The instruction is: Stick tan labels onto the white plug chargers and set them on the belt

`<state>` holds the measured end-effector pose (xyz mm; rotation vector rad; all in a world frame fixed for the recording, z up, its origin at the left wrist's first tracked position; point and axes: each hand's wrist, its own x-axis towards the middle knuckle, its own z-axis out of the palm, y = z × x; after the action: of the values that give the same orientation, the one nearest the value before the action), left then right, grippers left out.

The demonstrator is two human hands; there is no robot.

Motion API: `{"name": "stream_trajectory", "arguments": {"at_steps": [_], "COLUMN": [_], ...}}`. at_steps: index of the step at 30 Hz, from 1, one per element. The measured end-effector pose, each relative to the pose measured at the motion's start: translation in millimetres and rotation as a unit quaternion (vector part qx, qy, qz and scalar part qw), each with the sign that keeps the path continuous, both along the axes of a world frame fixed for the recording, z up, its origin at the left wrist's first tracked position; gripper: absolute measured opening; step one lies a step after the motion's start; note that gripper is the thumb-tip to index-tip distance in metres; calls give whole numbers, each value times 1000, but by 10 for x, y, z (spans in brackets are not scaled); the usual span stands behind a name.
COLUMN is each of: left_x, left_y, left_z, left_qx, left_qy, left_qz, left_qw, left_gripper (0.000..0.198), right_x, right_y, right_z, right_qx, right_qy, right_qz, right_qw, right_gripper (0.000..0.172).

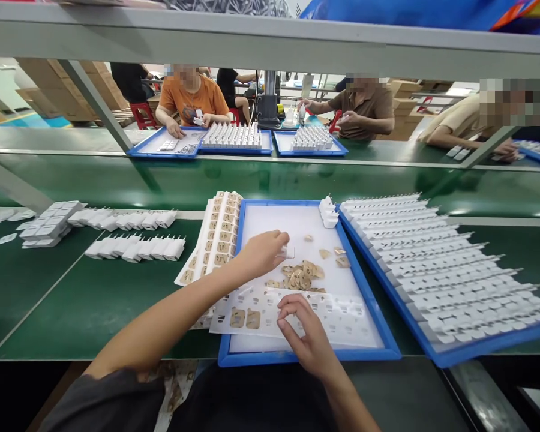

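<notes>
My left hand (pixel 263 255) reaches over the blue-rimmed white tray (pixel 310 358), closed on a small white plug adapter (pixel 290 252) mostly covered by the fingers. Lower down, my right hand (pixel 306 336) hovers above a clear sticker sheet (pixel 342 321), with thumb and fingertips curled together in a pinch. Whatever lies between those fingertips is too small to make out. Two tan stickers (pixel 245 318) remain on that sheet's left part. Beyond it sits a loose heap of tan peeled pieces (pixel 300 276). White plug adapters (pixel 328 213) stand in the tray's far right corner.
Stacked sticker sheets (pixel 222 231) lean along the tray's left side. A second blue tray (pixel 436 354), full of white adapters in rows, is at right. More adapters (pixel 137 247) lie on the green bench at left. An overhead shelf (pixel 270 39) crosses above; co-workers sit opposite.
</notes>
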<state>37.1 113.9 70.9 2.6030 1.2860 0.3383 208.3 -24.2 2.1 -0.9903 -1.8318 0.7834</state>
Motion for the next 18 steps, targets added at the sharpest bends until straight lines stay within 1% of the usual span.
{"name": "stream_trajectory", "arguments": {"at_steps": [1,2,3,5,7,9,11,12,13,14,15,16,18], "left_x": [-119,-236,-344,-505,-581,-587,-554,-533,-514,-499,-491,-490,-504], "left_y": [-109,-237,-378,-673,-935,-1129,-1253,-1295,-1328,-1355,-1377,-1396,-1424], "left_z": [47,82,99,63,-63,-242,-423,-501,-566,-617,-654,-679,-700], "left_qx": [-32,-77,-125,-197,-229,-256,-278,-285,-289,-286,-280,-273,-251], "left_qy": [-72,-158,-243,-390,-490,-556,-598,-613,-621,-624,-619,-605,-564], "left_qz": [34,67,92,126,148,155,152,148,143,139,136,133,138], "left_qw": [996,982,958,891,828,776,736,722,714,714,721,736,774], "left_gripper": [26,30,34,42,49,54,54,52,51,50,49,50,52], "right_x": [1,-1,-7,-32,-81,-151,-229,-267,-302,-332,-358,-379,-407], "right_y": [5,10,16,27,36,46,55,59,62,63,60,55,38], "right_z": [-7,-12,-13,4,52,119,186,212,232,245,253,256,257], "right_qx": [-3,-9,-18,-40,-61,-75,-83,-87,-91,-96,-103,-114,-140], "right_qy": [18,39,62,111,160,198,222,230,236,242,247,252,258], "right_qz": [-4,-6,-5,-3,9,35,69,83,93,98,100,101,112], "right_qw": [1000,999,998,993,985,977,969,966,963,961,958,956,949], "right_gripper": [8,7,7,7,8,8,6,6,5,5,5,6,8]}}
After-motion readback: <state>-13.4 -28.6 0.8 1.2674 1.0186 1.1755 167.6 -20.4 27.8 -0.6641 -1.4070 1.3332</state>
